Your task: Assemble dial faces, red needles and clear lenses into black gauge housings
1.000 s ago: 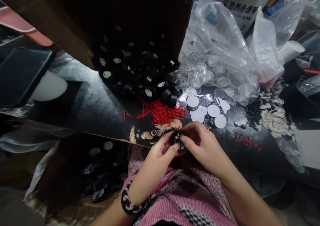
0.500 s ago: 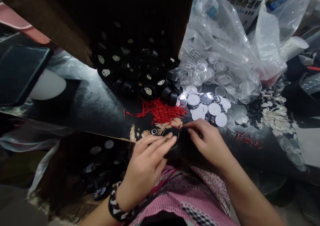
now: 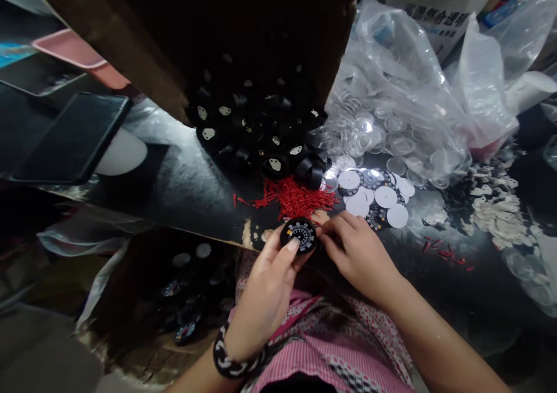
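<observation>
My left hand grips a small round black dial gauge, its thumb resting on the lower part of the printed face. White markings and a yellow patch show on that face, which is turned up toward me. Just at the gauge's right edge, my right hand has its thumb and fingers pinched together; what they hold, if anything, is too small to make out. Beyond the gauge lies a heap of thin red pointers. White discs and printed black dial faces lie spread past my right hand.
Black round housings fill a tipped cardboard box. Clear lenses spill from a plastic bag. Small pale metal plates lie at right, a phone at left. An open carton with finished-looking gauges stands below the table edge.
The dial gauge now shows face-up in my left hand, whose fingers were stretched over the work before. My right hand stays close, pinched at its edge. The whole view has shifted slightly.
</observation>
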The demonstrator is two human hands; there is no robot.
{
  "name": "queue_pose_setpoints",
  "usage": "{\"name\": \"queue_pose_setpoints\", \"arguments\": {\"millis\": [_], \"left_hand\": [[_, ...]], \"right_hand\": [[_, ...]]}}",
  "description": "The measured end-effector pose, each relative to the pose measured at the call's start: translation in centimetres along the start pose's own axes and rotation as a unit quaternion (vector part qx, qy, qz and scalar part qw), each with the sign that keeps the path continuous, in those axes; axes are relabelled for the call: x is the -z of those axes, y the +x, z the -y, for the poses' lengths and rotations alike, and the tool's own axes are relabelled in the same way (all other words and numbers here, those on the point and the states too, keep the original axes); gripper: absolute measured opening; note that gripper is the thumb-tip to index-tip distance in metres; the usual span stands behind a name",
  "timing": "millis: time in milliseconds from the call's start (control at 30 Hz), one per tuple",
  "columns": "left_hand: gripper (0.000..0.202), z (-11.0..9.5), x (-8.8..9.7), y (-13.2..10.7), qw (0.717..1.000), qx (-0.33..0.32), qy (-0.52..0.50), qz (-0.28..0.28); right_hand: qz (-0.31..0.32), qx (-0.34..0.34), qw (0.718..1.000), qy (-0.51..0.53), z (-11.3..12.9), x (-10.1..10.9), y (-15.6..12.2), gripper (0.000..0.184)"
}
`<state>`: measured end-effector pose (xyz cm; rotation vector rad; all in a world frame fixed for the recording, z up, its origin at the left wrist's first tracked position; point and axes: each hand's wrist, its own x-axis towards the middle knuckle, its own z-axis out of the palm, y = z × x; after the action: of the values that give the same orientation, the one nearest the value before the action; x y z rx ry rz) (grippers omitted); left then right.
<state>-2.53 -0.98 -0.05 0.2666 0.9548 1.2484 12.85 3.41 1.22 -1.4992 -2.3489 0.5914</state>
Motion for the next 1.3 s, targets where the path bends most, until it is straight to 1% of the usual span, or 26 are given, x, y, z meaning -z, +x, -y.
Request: {"name": "queue_pose_setpoints", "arguments": {"millis": [100,200,300,367,433,567,633,700,833,933,1000,1067,1100,1167,1233,1267,1300], "left_hand": [[0.025,0.0,-0.5,0.0,1.0,-0.018,-0.001,-0.011],[0.022,-0.3,-0.5,-0.1,1.0,-0.017,-0.007,0.001],[0.033,-0.3,-0.2,0.1,0.999,-0.031,0.02,-0.006],[0.039,0.0,-0.1,0.3,0.997,-0.033,0.072,-0.016],[0.036,0.4,-0.1,0.4,0.993,-0.03,0.117,-0.005],[0.033,0.8,-0.3,0.4,0.988,-0.025,0.15,0.03],[0.032,0.6,-0.4,0.2,0.985,-0.022,0.166,0.033],[0.031,0.2,-0.5,0.0,0.981,-0.032,0.188,0.034],[0.026,-0.4,-0.6,-0.4,0.965,-0.078,0.25,0.018],[0.025,-0.5,-0.6,-0.6,0.95,-0.099,0.295,-0.007],[0.025,-0.5,-0.5,-0.6,0.944,-0.101,0.315,-0.014],[0.025,-0.4,-0.3,-0.4,0.948,-0.087,0.305,-0.009],[0.026,-0.4,-0.2,-0.3,0.956,-0.07,0.284,-0.001],[0.033,-0.5,0.0,0.0,0.975,-0.012,0.221,0.023],[0.044,-0.6,0.2,0.2,0.983,0.047,0.17,0.045],[0.049,-0.7,0.3,0.3,0.984,0.066,0.157,0.054],[0.052,-0.7,0.5,0.3,0.983,0.073,0.154,0.062]], "right_hand": [[-0.05,-0.011,0.998,0.022,0.3,0.0,-0.6,0.008],[-0.071,-0.022,0.995,0.072,0.4,0.3,-0.9,0.01],[-0.084,-0.007,0.984,0.155,0.8,0.8,-1.2,0.009],[-0.079,0.017,0.981,0.175,1.4,1.0,-1.3,0.009],[-0.07,0.03,0.985,0.155,1.9,1.1,-1.3,0.009],[-0.054,0.011,0.993,0.108,2.2,1.2,-1.4,0.01],[-0.045,0.0,0.992,0.117,2.1,1.3,-1.4,0.01],[-0.039,-0.008,0.989,0.144,2.0,1.5,-1.5,0.011],[-0.02,-0.023,0.984,0.178,2.3,1.8,-1.8,0.012],[-0.015,-0.037,0.986,0.163,2.8,1.6,-2.1,0.016],[-0.019,-0.049,0.987,0.153,3.0,1.5,-2.2,0.018],[-0.018,-0.06,0.987,0.145,3.0,1.5,-2.2,0.019],[-0.015,-0.061,0.988,0.142,2.9,1.5,-2.1,0.02],[-0.017,-0.048,0.989,0.137,2.6,1.6,-1.9,0.019],[-0.031,-0.008,0.992,0.12,2.2,1.7,-1.6,0.009],[-0.04,0.017,0.994,0.103,2.1,1.7,-1.5,0.005],[-0.047,0.041,0.995,0.077,1.9,1.7,-1.3,0.008]]}}
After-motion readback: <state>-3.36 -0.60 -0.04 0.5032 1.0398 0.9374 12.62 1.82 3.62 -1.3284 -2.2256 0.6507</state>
